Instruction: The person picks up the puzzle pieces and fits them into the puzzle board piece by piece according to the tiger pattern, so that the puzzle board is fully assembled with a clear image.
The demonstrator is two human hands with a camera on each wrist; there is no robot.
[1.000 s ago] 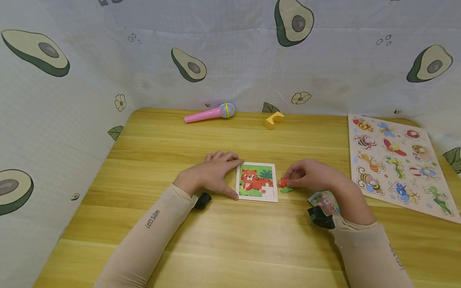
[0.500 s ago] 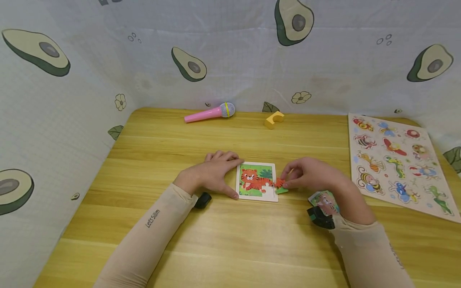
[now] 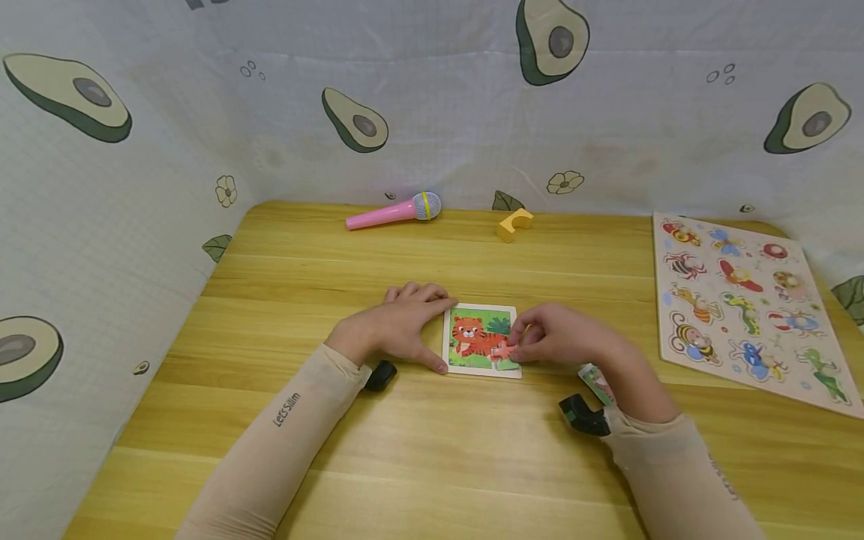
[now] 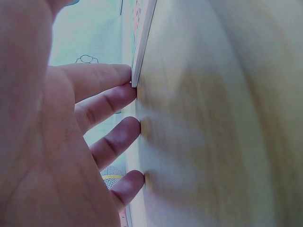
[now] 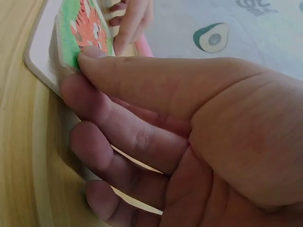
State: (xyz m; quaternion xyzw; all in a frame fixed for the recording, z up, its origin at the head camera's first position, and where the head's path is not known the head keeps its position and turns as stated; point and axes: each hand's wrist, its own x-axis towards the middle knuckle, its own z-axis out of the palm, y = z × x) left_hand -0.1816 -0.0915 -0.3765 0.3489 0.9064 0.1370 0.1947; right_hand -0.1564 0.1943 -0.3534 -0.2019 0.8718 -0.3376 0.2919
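A small tiger jigsaw puzzle in a white-bordered tray [image 3: 472, 371] lies flat on the table. My left hand [image 3: 405, 330] rests along its left side, thumb at the lower corner and index finger at the upper one. In the left wrist view the index fingertip touches the tray's edge [image 4: 143, 45], while the other fingertips stand on the tabletop. Between thumb and fingers, my right hand [image 3: 560, 330] pinches an orange-and-green puzzle piece [image 3: 502, 354], which overlaps the picture's lower right corner. The right wrist view shows the thumb pressed on the piece's green part [image 5: 70, 42].
Partly hidden under my right wrist lies another small picture card [image 3: 595, 382]. A wooden insect board [image 3: 749, 315] takes up the table's right side. At the back are a pink toy microphone [image 3: 388, 215] and a yellow arch block [image 3: 514, 224], before an avocado-print cloth [image 3: 439, 112].
My right hand has moved left with the puzzle piece, from beside the tray to over its lower right corner. The left hand has stayed in place.
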